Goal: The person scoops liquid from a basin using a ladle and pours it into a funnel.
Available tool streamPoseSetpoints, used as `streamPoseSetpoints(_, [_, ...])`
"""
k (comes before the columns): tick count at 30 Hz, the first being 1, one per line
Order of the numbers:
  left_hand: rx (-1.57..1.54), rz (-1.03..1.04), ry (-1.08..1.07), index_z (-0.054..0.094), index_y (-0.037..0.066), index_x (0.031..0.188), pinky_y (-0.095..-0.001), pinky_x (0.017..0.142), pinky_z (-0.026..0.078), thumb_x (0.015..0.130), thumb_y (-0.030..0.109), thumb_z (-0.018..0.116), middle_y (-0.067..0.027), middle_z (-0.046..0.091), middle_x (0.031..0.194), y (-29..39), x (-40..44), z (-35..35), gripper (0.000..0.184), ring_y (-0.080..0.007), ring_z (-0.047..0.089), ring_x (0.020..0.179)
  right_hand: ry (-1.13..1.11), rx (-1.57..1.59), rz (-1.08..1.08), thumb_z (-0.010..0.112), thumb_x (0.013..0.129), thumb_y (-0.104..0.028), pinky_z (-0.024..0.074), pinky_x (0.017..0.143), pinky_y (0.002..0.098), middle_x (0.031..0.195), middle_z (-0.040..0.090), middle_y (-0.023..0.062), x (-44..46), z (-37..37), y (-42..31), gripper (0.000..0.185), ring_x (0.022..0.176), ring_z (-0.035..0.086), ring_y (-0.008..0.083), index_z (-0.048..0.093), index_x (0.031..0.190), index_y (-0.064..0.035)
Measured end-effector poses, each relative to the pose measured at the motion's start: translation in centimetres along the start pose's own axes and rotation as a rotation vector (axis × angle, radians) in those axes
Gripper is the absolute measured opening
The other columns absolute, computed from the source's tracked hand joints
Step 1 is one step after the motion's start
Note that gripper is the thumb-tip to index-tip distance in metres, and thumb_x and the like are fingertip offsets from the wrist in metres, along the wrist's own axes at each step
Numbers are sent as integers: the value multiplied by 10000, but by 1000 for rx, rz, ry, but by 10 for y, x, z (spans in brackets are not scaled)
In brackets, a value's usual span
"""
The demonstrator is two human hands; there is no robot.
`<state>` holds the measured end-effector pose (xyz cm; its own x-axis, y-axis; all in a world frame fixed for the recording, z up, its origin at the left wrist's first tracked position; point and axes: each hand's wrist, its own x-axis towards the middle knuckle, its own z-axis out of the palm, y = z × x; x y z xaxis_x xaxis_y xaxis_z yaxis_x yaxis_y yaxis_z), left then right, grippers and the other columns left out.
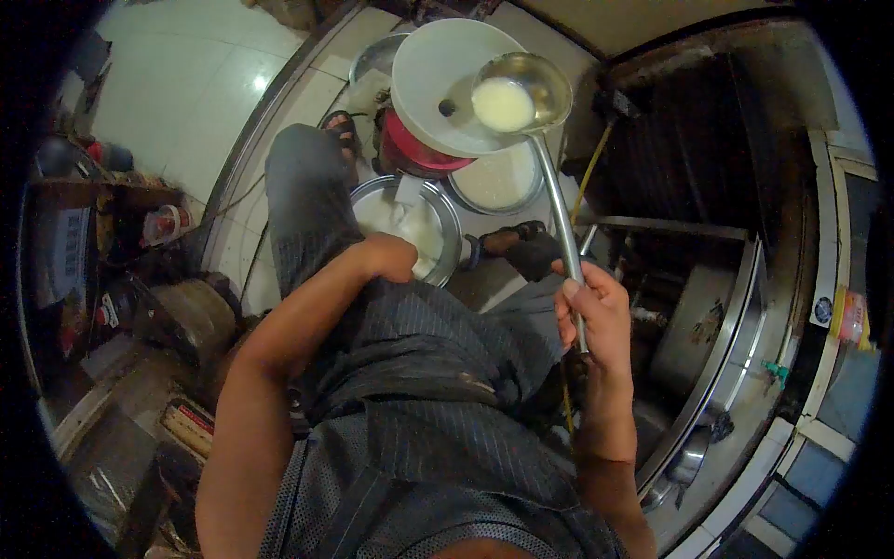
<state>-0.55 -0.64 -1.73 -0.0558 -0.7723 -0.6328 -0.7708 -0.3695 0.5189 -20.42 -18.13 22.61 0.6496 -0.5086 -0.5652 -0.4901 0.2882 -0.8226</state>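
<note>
My right hand [601,312] is wrapped round the long metal handle of a ladle [553,191]. Pale, creamy liquid [503,103] lies in the ladle's bowl, which is over the right side of a wide white basin [424,79]. A dark round hole shows in the basin, and a red body [410,154] supports it. Below, my left hand [391,257] is closed at the near edge of a metal pot [453,233] with white contents. Its fingertips are hidden, so what it holds, if anything, cannot be made out.
Another round metal container [498,182] with pale contents stands behind the pot. A metal-framed rack [736,298] runs along the right. Cluttered shelving [70,242] and a dark vessel [186,321] are on the left. My knees flank the pot.
</note>
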Motion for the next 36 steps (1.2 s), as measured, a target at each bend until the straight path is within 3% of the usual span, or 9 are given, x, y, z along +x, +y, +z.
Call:
streamPoseSetpoints(4, [25, 26, 19, 720, 59, 876, -501, 738, 529, 726, 287, 579, -189, 699, 885, 5, -7, -8, 307, -386, 674, 831, 30, -30, 16, 566, 917, -104, 403, 351, 241, 652, 583, 56, 1, 0, 1, 273, 390, 510, 107, 558, 1146, 45])
streamPoseSetpoints(6, [33, 18, -37, 713, 0, 938, -469, 766, 518, 728, 240, 590, -205, 694, 974, 11, -14, -17, 343, -368, 673, 900, 30, -36, 17, 565, 918, -105, 402, 350, 241, 652, 585, 59, 1, 1, 0, 277, 391, 512, 106, 557, 1150, 46])
streamPoseSetpoints(34, [-5, 12, -18, 717, 7, 918, -480, 740, 516, 708, 196, 569, -198, 698, 954, 7, -10, -11, 318, -368, 676, 878, 44, -64, 12, 575, 914, -91, 404, 371, 243, 661, 579, 56, 8, 3, 4, 272, 408, 513, 112, 569, 1156, 31])
streamPoseSetpoints(36, [-16, 41, 30, 721, 75, 877, -504, 693, 524, 717, 270, 574, -168, 704, 912, 0, -3, -2, 293, -376, 675, 841, 52, -83, 17, 576, 911, -91, 403, 373, 244, 661, 579, 55, 8, 5, 2, 272, 410, 512, 111, 570, 1154, 31])
